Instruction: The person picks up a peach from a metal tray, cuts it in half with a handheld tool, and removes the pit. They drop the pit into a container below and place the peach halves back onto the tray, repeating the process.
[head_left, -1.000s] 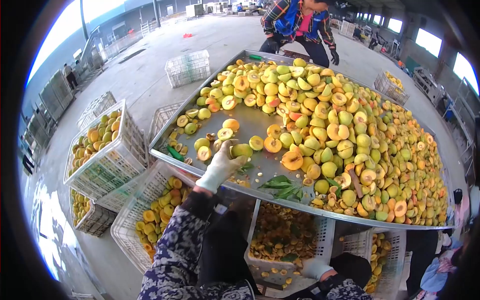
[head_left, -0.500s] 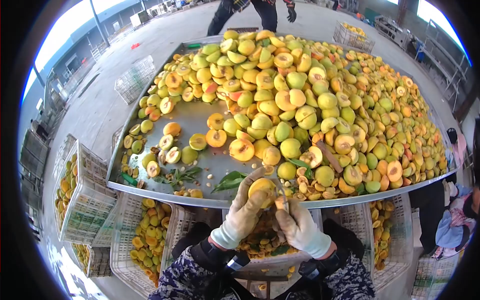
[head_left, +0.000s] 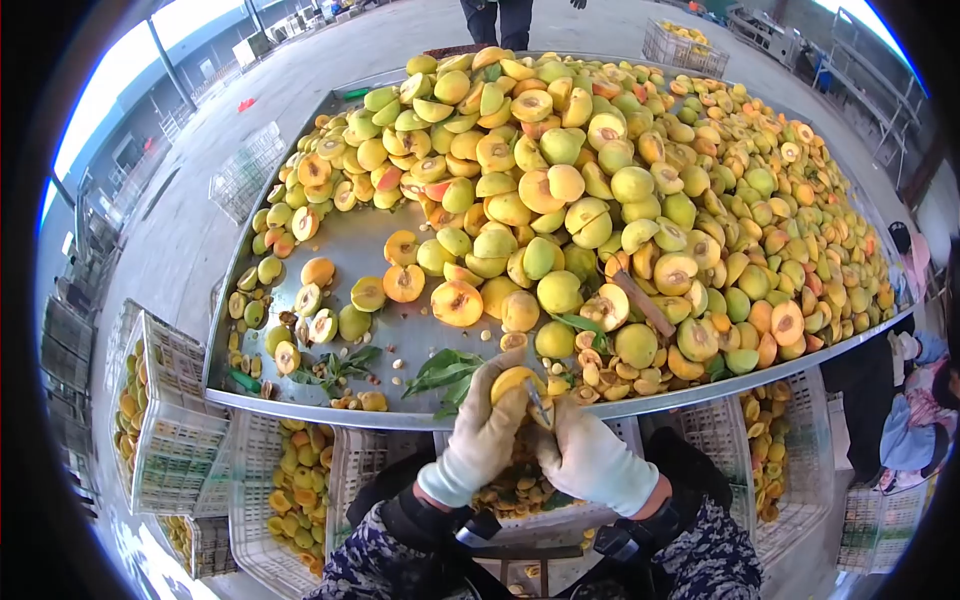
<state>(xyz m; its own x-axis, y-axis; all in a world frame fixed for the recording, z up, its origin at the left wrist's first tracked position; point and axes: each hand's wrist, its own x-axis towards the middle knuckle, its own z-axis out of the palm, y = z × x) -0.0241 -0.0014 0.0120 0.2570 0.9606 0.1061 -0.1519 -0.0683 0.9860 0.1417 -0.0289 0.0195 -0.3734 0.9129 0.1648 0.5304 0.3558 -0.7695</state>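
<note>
My left hand [head_left: 482, 430], in a pale work glove, grips a yellow peach [head_left: 513, 381] above the near edge of the metal table [head_left: 390, 235]. My right hand [head_left: 592, 455], gloved too, is closed around a small knife [head_left: 540, 403]. The metal blade meets the peach's right side; its handle is mostly hidden by my fingers. Beyond my hands rises a heap of halved and whole yellow peaches [head_left: 560, 146]. Green leaves [head_left: 443, 375] and loose pits lie just left of the peach. Below my hands a crate [head_left: 515, 490] holds cut scraps and pits.
Plastic crates of peaches stand at the left [head_left: 180, 400], by my left knee [head_left: 255, 500] and by my right knee [head_left: 790, 480]. A raised rim [head_left: 300, 408] edges the table. A person's legs [head_left: 498, 22] show behind it; another person [head_left: 915, 400] sits at the right.
The knife has moved from upright beside the peach to slanting against it, and my right hand has come closer to my left. The view has shifted slightly; the person behind the table has moved.
</note>
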